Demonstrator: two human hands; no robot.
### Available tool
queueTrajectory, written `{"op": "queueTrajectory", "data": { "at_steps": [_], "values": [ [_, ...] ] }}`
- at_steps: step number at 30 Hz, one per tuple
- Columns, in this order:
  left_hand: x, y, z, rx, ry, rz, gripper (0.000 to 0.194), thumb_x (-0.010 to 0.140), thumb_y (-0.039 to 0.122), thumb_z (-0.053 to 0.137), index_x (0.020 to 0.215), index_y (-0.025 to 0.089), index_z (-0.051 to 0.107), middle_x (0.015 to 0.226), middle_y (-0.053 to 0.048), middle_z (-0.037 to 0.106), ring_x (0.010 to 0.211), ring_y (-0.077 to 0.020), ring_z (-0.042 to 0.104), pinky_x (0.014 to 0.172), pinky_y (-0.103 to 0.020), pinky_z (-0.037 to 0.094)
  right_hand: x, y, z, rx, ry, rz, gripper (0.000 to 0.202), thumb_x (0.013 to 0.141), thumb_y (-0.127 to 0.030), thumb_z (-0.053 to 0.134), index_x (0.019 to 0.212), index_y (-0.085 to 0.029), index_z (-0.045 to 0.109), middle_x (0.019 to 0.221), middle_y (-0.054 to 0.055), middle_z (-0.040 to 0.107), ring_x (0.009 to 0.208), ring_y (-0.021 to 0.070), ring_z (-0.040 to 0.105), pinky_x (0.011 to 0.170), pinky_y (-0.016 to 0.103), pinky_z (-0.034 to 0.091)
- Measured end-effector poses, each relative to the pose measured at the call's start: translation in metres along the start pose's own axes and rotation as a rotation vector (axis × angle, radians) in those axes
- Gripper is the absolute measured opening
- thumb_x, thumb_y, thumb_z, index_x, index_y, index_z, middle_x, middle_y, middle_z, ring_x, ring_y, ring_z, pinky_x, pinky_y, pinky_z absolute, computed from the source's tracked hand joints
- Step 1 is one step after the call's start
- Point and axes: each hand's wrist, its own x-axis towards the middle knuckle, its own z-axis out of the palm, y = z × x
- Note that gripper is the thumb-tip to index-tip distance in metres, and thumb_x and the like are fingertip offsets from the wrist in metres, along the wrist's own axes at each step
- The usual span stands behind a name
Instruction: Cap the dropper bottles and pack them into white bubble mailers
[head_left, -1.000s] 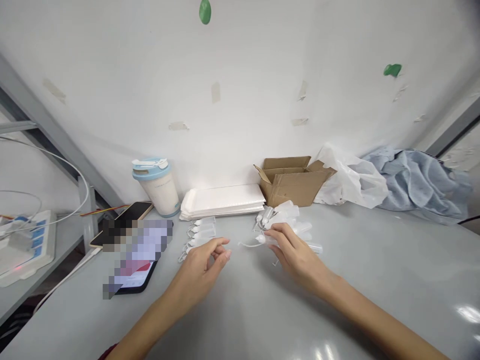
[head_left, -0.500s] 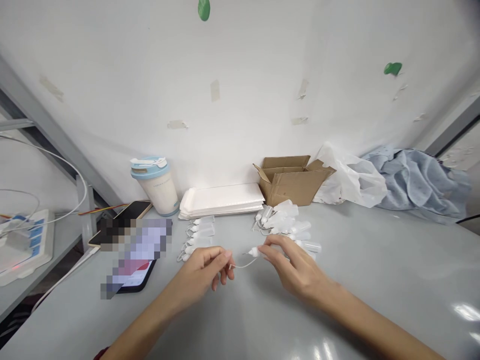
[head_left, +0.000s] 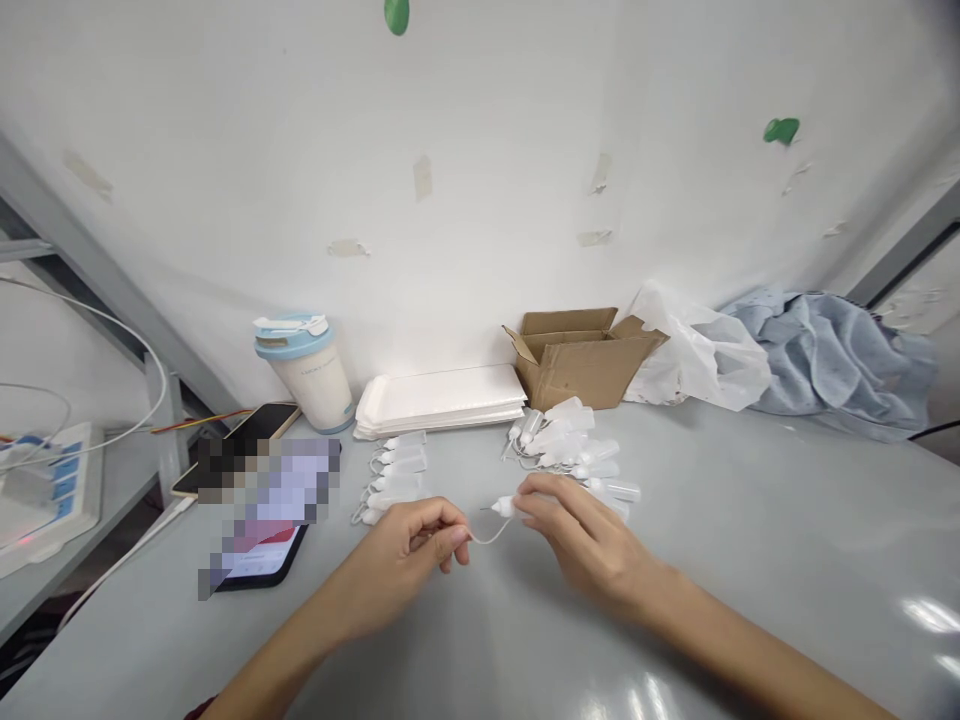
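My right hand (head_left: pixel 574 525) grips a small needle-tip squeeze bottle; the white nozzle (head_left: pixel 502 507) pokes out to the left with its thin metal needle bare. A thin white cap strap (head_left: pixel 491 540) curves from the nozzle to my left hand (head_left: pixel 424 545), whose thumb and forefinger pinch its end. The cap itself is hidden in those fingers. Left of centre, several similar bottles (head_left: pixel 401 484) lie in a row, nozzles pointing left. Behind my right hand lies a loose pile of more bottles (head_left: pixel 566 440), partly covered by the hand.
Against the wall stand a cup with a blue lid (head_left: pixel 307 375), a stack of white padded envelopes (head_left: pixel 442 395), an open cardboard box (head_left: pixel 589 365), a white plastic bag (head_left: pixel 697 350) and a blue cloth (head_left: pixel 832 355). Two phones (head_left: pixel 255 565) and a power strip (head_left: pixel 56 500) are at left.
My left thumb and forefinger have closed on the strap's end, where the strap tip showed at the fingertips before. My right hand still holds the bottle, nearly in place.
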Motion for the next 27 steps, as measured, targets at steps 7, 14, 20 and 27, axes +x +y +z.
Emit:
{"op": "queueTrajectory", "data": {
  "at_steps": [7,14,20,27],
  "values": [
    [-0.0021,0.0005,0.0011,-0.030,-0.032,0.050,0.022,0.089,0.034,0.045,0.081,0.020,0.061,0.075,0.002,0.059,0.068,-0.0122,0.051,0.064,-0.023,0.039,-0.0032,-0.0071,-0.0004,0.075,-0.066,-0.015,0.027,0.090,-0.004,0.040,0.112,-0.013,0.050,0.100,0.012,0.057,0.088,0.0173,0.055,0.072,0.028,0.051],
    [-0.0003,0.0013,-0.0003,-0.042,0.008,0.041,0.021,0.087,0.034,0.048,0.081,0.020,0.062,0.077,0.001,0.063,0.068,-0.0130,0.054,0.065,-0.023,0.043,-0.0059,-0.0057,0.0006,0.074,-0.090,0.010,0.026,0.091,-0.007,0.039,0.113,-0.014,0.051,0.102,0.012,0.057,0.090,0.0182,0.056,0.074,0.030,0.051],
    [-0.0021,0.0001,0.0006,-0.050,0.017,0.059,0.021,0.085,0.034,0.050,0.078,0.019,0.062,0.073,0.000,0.063,0.067,-0.0134,0.054,0.066,-0.024,0.045,-0.0041,-0.0083,-0.0008,0.051,-0.096,-0.016,0.027,0.093,-0.008,0.035,0.113,-0.014,0.052,0.101,0.013,0.058,0.091,0.0182,0.056,0.074,0.030,0.051],
    [-0.0021,-0.0003,-0.0011,-0.026,0.033,0.057,0.022,0.086,0.036,0.050,0.078,0.019,0.063,0.071,0.000,0.062,0.067,-0.0135,0.054,0.067,-0.025,0.045,-0.0053,-0.0083,-0.0004,0.066,-0.088,0.018,0.027,0.093,-0.009,0.036,0.113,-0.014,0.052,0.101,0.013,0.058,0.091,0.0178,0.056,0.075,0.029,0.051]
  ]
}}
